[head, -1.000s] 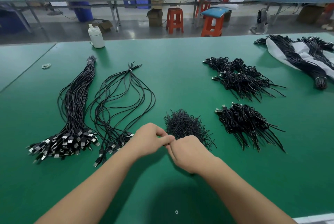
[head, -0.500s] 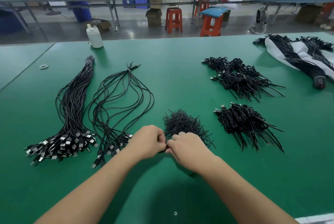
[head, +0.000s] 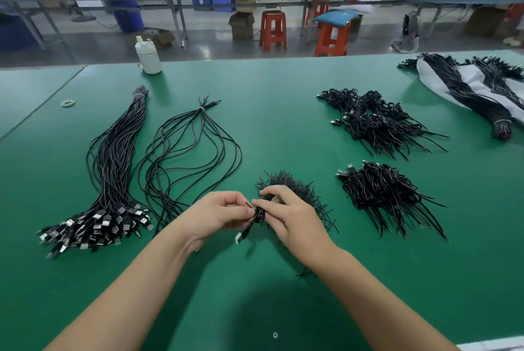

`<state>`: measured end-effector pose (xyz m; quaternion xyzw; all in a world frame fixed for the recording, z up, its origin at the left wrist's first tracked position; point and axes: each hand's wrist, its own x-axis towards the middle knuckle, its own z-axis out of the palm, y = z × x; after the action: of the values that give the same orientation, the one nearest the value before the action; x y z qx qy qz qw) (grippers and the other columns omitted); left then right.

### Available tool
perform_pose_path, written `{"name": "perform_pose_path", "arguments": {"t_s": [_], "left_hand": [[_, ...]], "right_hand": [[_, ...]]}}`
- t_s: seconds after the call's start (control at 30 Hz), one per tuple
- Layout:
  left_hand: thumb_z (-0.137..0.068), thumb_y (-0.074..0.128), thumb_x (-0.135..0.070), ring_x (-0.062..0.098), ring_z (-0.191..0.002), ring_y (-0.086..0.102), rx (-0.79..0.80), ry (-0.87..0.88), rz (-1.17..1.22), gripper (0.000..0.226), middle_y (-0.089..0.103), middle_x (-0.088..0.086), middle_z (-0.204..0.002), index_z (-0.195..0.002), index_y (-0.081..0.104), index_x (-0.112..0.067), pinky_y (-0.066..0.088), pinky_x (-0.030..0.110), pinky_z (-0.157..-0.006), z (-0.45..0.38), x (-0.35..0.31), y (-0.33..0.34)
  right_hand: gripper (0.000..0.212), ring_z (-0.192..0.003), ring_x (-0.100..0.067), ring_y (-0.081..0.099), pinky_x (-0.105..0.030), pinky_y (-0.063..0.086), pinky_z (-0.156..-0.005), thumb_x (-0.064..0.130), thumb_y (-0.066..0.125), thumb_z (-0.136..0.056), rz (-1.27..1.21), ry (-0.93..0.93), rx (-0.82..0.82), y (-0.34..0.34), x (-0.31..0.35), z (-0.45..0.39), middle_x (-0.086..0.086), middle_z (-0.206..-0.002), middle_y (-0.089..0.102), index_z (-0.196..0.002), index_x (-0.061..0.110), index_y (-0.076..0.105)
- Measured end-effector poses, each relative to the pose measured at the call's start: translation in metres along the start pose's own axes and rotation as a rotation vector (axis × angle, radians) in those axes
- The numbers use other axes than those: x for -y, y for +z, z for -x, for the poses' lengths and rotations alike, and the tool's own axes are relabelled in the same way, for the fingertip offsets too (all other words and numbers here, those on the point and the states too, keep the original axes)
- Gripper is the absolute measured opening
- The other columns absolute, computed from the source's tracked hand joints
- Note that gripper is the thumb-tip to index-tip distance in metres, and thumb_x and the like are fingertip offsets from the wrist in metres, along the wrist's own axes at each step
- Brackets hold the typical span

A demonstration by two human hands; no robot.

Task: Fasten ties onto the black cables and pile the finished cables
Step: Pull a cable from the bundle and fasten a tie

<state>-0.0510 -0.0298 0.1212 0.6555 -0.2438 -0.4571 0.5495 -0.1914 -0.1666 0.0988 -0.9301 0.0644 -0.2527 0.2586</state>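
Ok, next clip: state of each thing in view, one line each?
left hand: pinches the coiled cable.
right hand: pinches the coiled cable too.
coiled cable: held above the table, plug hanging down.
loose ties: heaped behind the hands.
thick cable bundle: banded at far end, lying flat.
thin cable bundle: banded, splayed out.
finished piles: two heaps on the right.
white bottle: upright.

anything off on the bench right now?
Nothing damaged or spilled. Small strays only: a loose rubber band lies alone at far left, and a stray tie lies by the right wrist, apart from the tie pile.
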Motion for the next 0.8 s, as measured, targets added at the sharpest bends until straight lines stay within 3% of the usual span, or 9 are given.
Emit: {"name": "perform_pose_path", "arguments": {"t_s": [0.07,0.17,0.27,0.33,0.4,0.5,0.57,0.67,0.8], "left_hand": [[-0.086,0.071,-0.003,0.019,-0.069,0.055,-0.045,0.118,-0.145,0.009,0.066,0.012,-0.072,-0.078,0.066,-0.004,0.043,0.028,-0.068,0.001,-0.002,-0.001],[-0.086,0.074,-0.009,0.015,-0.064,0.046,-0.125,0.280,-0.423,0.012,0.057,0.002,-0.065,-0.077,0.065,-0.009,0.036,0.029,-0.063,0.002,-0.004,0.001],[-0.083,0.071,-0.010,0.011,-0.061,0.049,-0.227,0.438,-0.690,0.017,0.059,0.000,-0.064,-0.072,0.061,-0.019,0.045,0.032,-0.065,0.008,-0.005,0.009],[-0.082,0.070,-0.009,0.011,-0.066,0.055,-0.248,0.529,-0.755,0.017,0.061,-0.002,-0.068,-0.072,0.060,-0.020,0.047,0.028,-0.068,0.012,-0.007,0.013],[-0.083,0.069,-0.008,0.014,-0.070,0.057,-0.255,0.562,-0.784,0.018,0.061,-0.003,-0.069,-0.073,0.060,-0.020,0.048,0.025,-0.068,0.014,-0.008,0.014],[-0.085,0.070,-0.010,0.008,-0.065,0.053,-0.296,0.472,-0.738,0.018,0.061,0.000,-0.069,-0.074,0.060,-0.022,0.045,0.025,-0.067,0.012,-0.006,0.012],[-0.087,0.070,-0.011,0.012,-0.063,0.050,-0.275,0.359,-0.598,0.016,0.061,0.009,-0.069,-0.076,0.062,-0.019,0.042,0.029,-0.063,0.010,-0.006,0.008],[-0.089,0.070,-0.009,0.014,-0.063,0.049,-0.205,0.290,-0.442,0.013,0.057,0.005,-0.064,-0.078,0.063,-0.011,0.038,0.028,-0.062,0.010,-0.005,0.006],[-0.086,0.070,-0.011,0.005,-0.063,0.048,-0.252,0.473,-0.650,0.017,0.056,-0.007,-0.066,-0.075,0.060,-0.020,0.040,0.020,-0.063,0.014,-0.005,0.012]], "right_hand": [[0.024,-0.099,-0.012,0.061,-0.024,0.047,-0.092,0.010,0.063,-0.095,-0.113,0.108,0.029,0.002,0.002,-0.003,0.002,-0.112,0.067,-0.116,0.013,0.073],[0.022,-0.071,-0.008,0.060,-0.024,0.047,-0.073,0.020,0.063,-0.096,-0.353,0.337,0.034,0.004,0.006,-0.006,0.007,-0.078,0.066,-0.117,0.018,0.067],[0.022,-0.050,-0.010,0.054,-0.021,0.043,-0.053,0.024,0.063,-0.096,-0.599,0.529,0.045,0.004,0.006,-0.008,0.003,-0.059,0.061,-0.113,0.032,0.052],[0.014,-0.047,-0.015,0.052,-0.023,0.041,-0.048,0.019,0.060,-0.098,-0.690,0.552,0.063,0.003,0.006,-0.009,0.000,-0.057,0.060,-0.101,0.032,0.054],[0.015,-0.051,-0.016,0.058,-0.027,0.048,-0.050,0.010,0.054,-0.101,-0.805,0.551,0.055,0.002,0.006,-0.010,-0.006,-0.066,0.066,-0.097,0.023,0.060],[0.024,-0.074,-0.018,0.071,-0.027,0.057,-0.067,-0.002,0.048,-0.101,-0.945,0.533,0.089,-0.001,0.006,-0.008,-0.012,-0.088,0.073,-0.105,0.015,0.066],[0.028,-0.088,-0.018,0.072,-0.029,0.058,-0.076,-0.005,0.054,-0.097,-0.898,0.481,0.143,-0.003,0.006,-0.006,-0.008,-0.096,0.074,-0.111,0.015,0.066],[0.026,-0.070,-0.007,0.066,-0.020,0.054,-0.067,-0.002,0.062,-0.093,-0.684,0.414,0.110,-0.006,0.006,-0.007,-0.005,-0.091,0.070,-0.105,0.019,0.071],[0.033,-0.049,-0.007,0.055,-0.020,0.043,-0.054,0.020,0.066,-0.095,-0.551,0.429,0.081,-0.009,0.004,-0.010,0.013,-0.073,0.060,-0.071,0.043,0.066]]}}
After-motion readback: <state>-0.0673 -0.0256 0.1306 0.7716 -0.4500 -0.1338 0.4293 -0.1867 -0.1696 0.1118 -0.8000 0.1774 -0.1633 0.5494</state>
